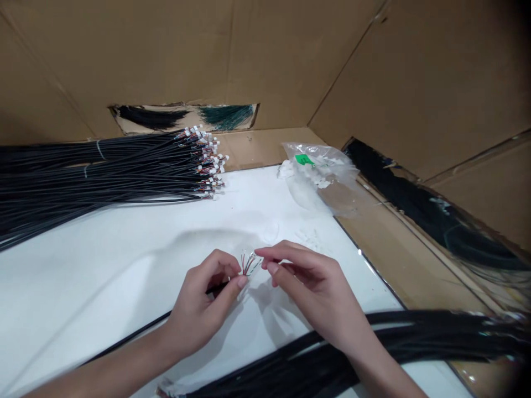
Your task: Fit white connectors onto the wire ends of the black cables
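My left hand (203, 304) is closed around a thin black cable (136, 337), which runs down-left across the white surface. Its stripped end fans out above that hand's fingers into fine red, green and pale wires (249, 263). My right hand (311, 287) comes in from the right, its forefinger and thumb at the wire tips. Whether those fingers grip the wires, I cannot tell. A thick bundle of black cables (332, 348) lies under my right forearm.
A large bundle of black cables (103, 166) with small white connectors at its ends lies at the far left of the white sheet (124, 265). A clear plastic bag (319, 171) with a green label and white pieces sits beyond. Cardboard walls (435, 83) surround the area.
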Motion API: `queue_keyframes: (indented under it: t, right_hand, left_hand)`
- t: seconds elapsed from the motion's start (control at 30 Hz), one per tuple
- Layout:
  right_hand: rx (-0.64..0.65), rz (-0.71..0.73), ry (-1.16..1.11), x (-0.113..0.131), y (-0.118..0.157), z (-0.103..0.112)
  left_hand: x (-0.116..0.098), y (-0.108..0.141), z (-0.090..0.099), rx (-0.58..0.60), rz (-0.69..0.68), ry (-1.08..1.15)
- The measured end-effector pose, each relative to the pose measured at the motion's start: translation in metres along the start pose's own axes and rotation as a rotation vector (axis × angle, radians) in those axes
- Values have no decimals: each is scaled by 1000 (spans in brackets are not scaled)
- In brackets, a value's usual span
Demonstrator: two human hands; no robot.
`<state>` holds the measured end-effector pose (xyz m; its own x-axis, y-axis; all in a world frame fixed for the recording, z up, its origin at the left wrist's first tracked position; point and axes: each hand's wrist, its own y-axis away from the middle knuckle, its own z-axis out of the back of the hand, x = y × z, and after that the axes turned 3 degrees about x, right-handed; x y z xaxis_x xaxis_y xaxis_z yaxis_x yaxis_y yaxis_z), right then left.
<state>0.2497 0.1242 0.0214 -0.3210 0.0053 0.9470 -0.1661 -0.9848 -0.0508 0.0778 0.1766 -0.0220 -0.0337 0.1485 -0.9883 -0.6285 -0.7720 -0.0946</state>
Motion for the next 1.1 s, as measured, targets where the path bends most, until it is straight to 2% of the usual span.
queue_keyframes:
  t: [0.17,0.37,0.73,1.1]
  right_hand:
    - [-5,15,-8,1,-1,0]
    - [-26,-39,-17,2,0,-1]
    - [34,-36,-58,-1,3,2]
    - [42,-166,-248,-4,2,1]
  left_hand:
    - [0,0,-1,6,27,26]
    - [3,0,-2,-9,93,84]
    - [1,-2,-1,-15,123,54]
    - [0,-3,0,-13,141,25]
